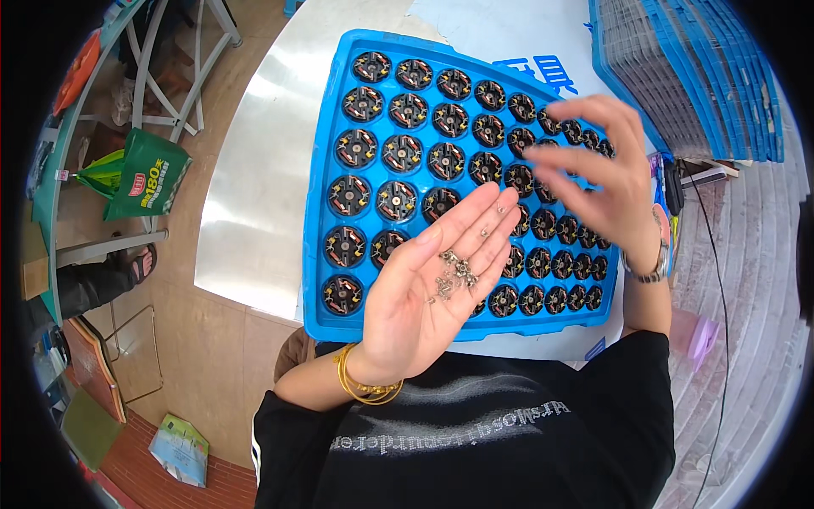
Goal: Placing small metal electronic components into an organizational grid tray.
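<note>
My left hand (424, 297) is palm up with its fingers stretched out, holding a small pile of tiny metal screws (456, 273). A few screws lie loose toward its fingertips. Under and beyond it lies a blue plastic tray (320, 170) with rows of round black parts (363, 103), each bearing small red, yellow and copper pieces. Over the tray's right side hovers my right hand (606, 161), its fingers apart and somewhat smeared by motion; nothing shows between them. My hands hide some of the round parts.
A tall stack of blue trays (704, 85) stands at the far right. Left of the tray is a bare metal tabletop (254, 187). A black cable (721, 280) hangs on the right. On the left are a green bag (161, 174) and a person's sandalled foot (144, 265).
</note>
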Demonstrator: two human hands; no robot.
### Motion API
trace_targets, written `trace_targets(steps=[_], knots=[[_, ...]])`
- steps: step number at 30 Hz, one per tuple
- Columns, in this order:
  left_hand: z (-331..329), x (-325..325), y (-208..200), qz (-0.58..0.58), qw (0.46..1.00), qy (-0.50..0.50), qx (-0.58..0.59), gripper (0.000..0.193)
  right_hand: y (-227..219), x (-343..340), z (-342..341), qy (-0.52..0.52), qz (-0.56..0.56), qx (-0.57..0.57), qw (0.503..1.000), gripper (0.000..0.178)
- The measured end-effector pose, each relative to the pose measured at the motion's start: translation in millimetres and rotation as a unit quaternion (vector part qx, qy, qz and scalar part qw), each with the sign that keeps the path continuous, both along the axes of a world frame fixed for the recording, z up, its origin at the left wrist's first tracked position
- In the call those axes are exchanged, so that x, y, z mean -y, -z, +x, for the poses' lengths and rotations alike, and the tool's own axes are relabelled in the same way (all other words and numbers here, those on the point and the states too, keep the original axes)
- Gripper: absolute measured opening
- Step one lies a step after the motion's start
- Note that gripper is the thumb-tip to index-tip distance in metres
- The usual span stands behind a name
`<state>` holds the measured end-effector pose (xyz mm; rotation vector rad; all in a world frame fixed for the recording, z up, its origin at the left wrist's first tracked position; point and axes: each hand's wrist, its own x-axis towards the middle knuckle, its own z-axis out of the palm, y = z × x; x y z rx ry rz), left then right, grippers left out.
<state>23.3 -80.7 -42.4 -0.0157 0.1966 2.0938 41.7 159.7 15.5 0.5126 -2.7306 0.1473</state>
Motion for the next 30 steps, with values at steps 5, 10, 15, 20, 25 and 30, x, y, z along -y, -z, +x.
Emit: trace_targets(steps=[5,10,15,20,25,30], knots=[[1.2,0.3,-1.6,-0.009,1.0,0.01,0.001,0.065,-4.5,23.9,7.5,-0.06,-0.053,0.021,0.997,0.023],[1.8,1.4,1.0,-0.001,1.0,0.02,-0.001,0.065,-6.2,24.9,8.1,-0.1,0.04,-0.034,0.994,0.017],[1.1,1.4,0.4,0.001,1.0,0.01,-0.002,0.066,-5.0,26.5,12.4,-0.077,0.042,-0.04,0.995,0.022],[1.6,0.8,2.4,0.003,1.0,0.002,-0.001,0.066,-1.4,31.1,11.5,-0.053,-0.008,0.002,0.999,0.024],[1.9,0.9,2.2,0.006,1.0,-0.01,0.002,0.066,2.8,23.8,-2.3,-0.054,-0.129,0.052,0.989,0.015],[1.0,0.4,2.8,0.011,1.0,-0.001,-0.007,0.066,25.7,-13.1,-38.7,0.043,-0.067,-0.028,0.996,0.01]])
